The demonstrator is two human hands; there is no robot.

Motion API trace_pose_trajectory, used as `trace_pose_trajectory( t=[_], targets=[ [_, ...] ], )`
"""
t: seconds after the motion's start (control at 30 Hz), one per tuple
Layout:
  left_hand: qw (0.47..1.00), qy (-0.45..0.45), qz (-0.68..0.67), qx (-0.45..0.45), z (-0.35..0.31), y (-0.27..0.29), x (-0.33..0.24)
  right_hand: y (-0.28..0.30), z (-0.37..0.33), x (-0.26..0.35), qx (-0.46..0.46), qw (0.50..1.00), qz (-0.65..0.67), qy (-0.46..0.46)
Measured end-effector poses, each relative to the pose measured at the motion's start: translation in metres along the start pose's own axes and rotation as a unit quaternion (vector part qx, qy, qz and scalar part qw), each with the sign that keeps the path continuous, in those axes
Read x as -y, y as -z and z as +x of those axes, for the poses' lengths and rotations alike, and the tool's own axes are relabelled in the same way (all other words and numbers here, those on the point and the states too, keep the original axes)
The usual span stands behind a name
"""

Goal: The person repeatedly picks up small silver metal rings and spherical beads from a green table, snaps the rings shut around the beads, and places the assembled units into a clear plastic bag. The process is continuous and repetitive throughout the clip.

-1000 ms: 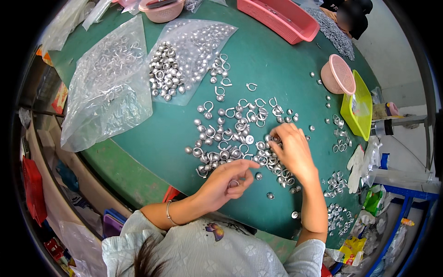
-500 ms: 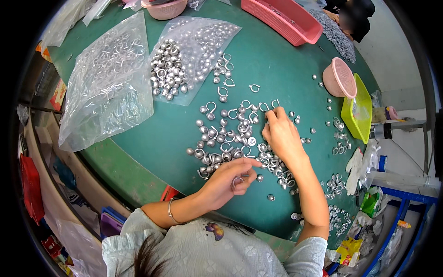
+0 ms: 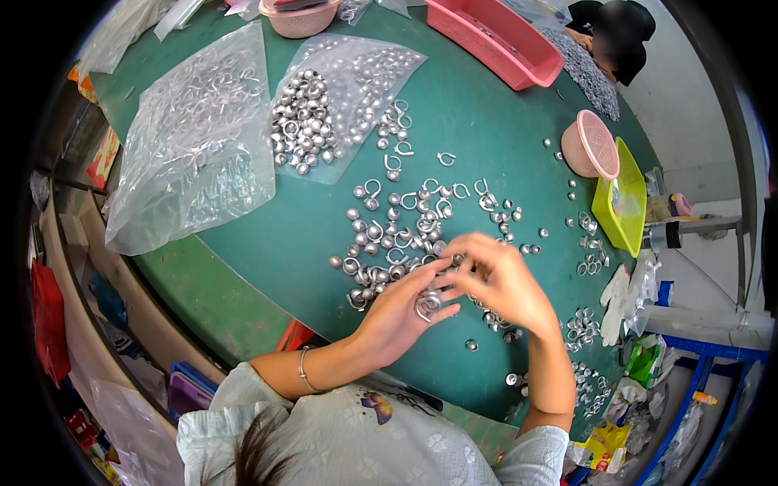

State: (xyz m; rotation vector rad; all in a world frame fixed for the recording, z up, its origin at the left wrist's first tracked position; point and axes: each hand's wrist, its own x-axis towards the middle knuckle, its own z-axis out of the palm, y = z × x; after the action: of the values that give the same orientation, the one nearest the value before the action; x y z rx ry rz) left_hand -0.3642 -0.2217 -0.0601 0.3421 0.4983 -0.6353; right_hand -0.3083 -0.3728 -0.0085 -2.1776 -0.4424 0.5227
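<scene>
Over the near part of the green table my left hand (image 3: 395, 314) is turned palm up. A silver metal ring piece (image 3: 428, 304) with a rounded end rests against its fingers. Meeting its fingertips, my right hand (image 3: 506, 283) bends its fingers in a pinch. Motion blur hides what is between them. Just beyond both hands lies a loose spread of silver balls (image 3: 353, 214) and open metal rings (image 3: 372, 188), some hooked together. Part of this heap is hidden under my hands.
Clear bags of rings (image 3: 194, 146) and balls (image 3: 304, 121) lie at the far left. A pink basket (image 3: 494, 44), a pink bowl (image 3: 589, 146) and a green basket (image 3: 621, 198) stand at the back and right. A white glove (image 3: 616, 293) lies by the right edge. Another person (image 3: 616, 40) sits far right.
My right hand has come back from the far side of the heap to my left hand. My left fingers have opened out a little around the metal ring piece.
</scene>
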Motion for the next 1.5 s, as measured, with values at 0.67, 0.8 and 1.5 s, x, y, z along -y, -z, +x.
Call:
trace_pose_trajectory(
  t=[0.67, 0.8, 1.5],
  targets=[
    [0.992, -0.029, -0.010, 0.119, 0.016, 0.023, -0.005, 0.025, 0.029, -0.042, -0.234, 0.950, -0.195, 0.075],
    [0.992, 0.037, -0.019, 0.120, 0.010, 0.014, -0.010, 0.012, 0.063, -0.086, -0.301, 0.855, -0.422, 0.031],
    [0.994, -0.101, -0.042, 0.026, 0.004, 0.004, -0.017, 0.001, 0.029, -0.017, -0.172, 0.982, -0.036, 0.073]
  ],
)
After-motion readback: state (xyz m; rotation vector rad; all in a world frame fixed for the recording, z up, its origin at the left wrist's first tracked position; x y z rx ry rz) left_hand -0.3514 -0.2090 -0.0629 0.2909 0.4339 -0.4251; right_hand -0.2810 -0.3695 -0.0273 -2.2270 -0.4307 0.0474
